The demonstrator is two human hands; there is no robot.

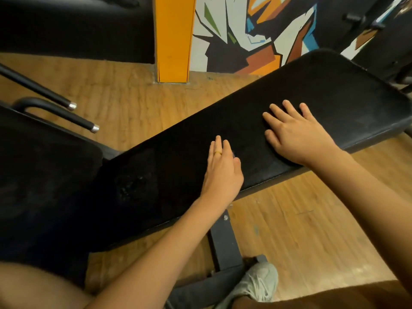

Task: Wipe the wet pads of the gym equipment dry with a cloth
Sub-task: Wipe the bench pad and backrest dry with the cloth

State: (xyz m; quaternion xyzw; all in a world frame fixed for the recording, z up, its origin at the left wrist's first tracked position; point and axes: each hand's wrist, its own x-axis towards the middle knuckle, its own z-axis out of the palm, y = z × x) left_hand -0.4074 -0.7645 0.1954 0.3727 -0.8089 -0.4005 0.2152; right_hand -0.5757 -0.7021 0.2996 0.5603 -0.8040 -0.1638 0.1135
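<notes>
- Our left hand [219, 168] and right hand [292, 132] lie flat, fingers straight, on the bench pad [334, 90].
- We cannot make out a cloth; a wet-looking patch [133, 186] suggests wiping remains.

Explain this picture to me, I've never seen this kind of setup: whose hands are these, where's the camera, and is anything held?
There is no machine: one camera, worn on a person's head, looks down at their own arms. The left hand, wearing a yellow ring, and the right hand both lie flat, palms down, on a long black bench pad. Neither holds anything; I can't make out a cloth against the black. Some shiny droplets sit toward the pad's left end as pictured.
</notes>
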